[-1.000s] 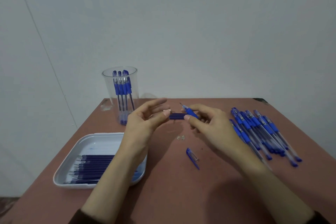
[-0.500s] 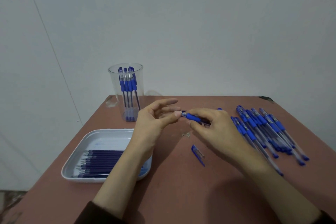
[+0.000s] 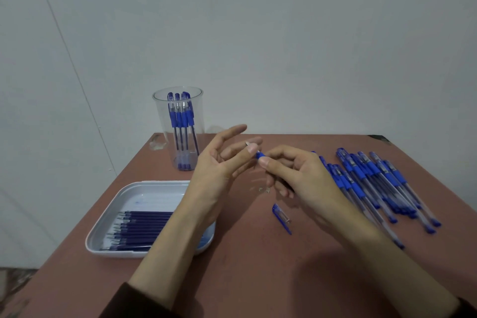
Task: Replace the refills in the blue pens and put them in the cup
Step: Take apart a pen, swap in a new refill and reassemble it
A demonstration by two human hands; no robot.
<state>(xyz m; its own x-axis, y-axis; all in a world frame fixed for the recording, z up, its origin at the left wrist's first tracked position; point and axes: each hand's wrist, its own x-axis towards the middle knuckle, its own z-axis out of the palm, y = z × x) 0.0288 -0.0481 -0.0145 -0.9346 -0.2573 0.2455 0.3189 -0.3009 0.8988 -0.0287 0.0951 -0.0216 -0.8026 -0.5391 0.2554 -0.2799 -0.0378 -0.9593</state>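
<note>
Presently, the tray (image 3: 108, 214) of dark refills (image 3: 144, 227) sits at eight o'clock on the table (image 3: 258, 271). The clear cup (image 3: 165, 142), with capped pens (image 3: 180, 119) standing inside, is at eleven. At centre, the left hand (image 3: 219, 170) pinches the tip end of the pen (image 3: 260, 155) with thumb and fingertip, other fingers spread. The right hand (image 3: 302, 178) curls round its blue grip; the barrel is hidden in the palm. A loose cap (image 3: 281, 218) lies at six o'clock of the hands, and the waiting pile (image 3: 374, 183) at three. Assessment: the pen is light and stiff, its clear barrel likely slick. The rubber grip offers the surest hold.
</note>
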